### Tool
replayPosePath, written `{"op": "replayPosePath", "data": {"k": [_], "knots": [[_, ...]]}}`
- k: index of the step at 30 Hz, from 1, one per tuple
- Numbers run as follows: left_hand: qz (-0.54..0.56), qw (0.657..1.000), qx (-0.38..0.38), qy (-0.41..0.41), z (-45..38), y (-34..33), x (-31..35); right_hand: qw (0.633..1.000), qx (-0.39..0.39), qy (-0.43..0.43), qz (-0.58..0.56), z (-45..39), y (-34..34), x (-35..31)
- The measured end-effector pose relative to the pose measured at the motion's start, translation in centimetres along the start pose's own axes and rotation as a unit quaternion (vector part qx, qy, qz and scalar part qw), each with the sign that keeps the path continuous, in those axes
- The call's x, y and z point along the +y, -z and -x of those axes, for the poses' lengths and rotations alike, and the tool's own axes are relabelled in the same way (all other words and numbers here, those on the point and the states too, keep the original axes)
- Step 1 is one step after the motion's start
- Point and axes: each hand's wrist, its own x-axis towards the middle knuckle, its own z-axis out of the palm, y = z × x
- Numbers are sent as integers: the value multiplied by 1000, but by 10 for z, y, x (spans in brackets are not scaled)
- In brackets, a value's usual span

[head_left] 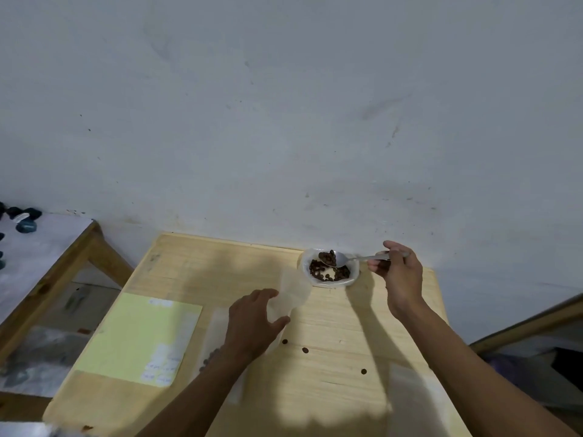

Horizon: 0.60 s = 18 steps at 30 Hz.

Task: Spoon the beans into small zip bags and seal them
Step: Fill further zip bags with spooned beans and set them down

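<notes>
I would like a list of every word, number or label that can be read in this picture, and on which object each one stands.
No text here can be read.
Yellow sheet: a white label near its top edge, writing too blurred to read.
Yellow sheet: several small white labels at its near corner, faint marks, too small and blurred to read.
Zip bag, bowl, spoon: no print visible.

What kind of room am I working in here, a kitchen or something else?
Probably a plain home or workshop corner, not a fitted kitchen: a small pale wooden table pushed against a scuffed, bare white wall, with a second wooden-framed table beside it. No sink or stove in view.
</notes>
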Motion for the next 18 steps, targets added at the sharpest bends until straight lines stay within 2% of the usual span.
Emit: {"op": "replayPosePath", "data": {"k": [5, 8, 12, 15, 16, 18], "knots": [[-25, 1000, -11, -14, -12, -3, 10, 994, -64, 62, 63, 22, -1, -22], [-35, 999, -9, -33, -13, -7, 14, 978, -120, 109, 134, 35, -4, -21], [-44, 998, -7, -47, -11, -9, 14, 940, -183, 184, 223, 52, -8, -13], [-42, 998, -3, -43, -8, -8, 12, 896, -233, 264, 272, 59, -11, -12], [-38, 999, -2, -38, -7, -8, 11, 889, -238, 277, 275, 59, -13, -12], [-31, 999, -2, -24, -4, -7, 6, 901, -209, 279, 256, 56, -15, -12]]}}
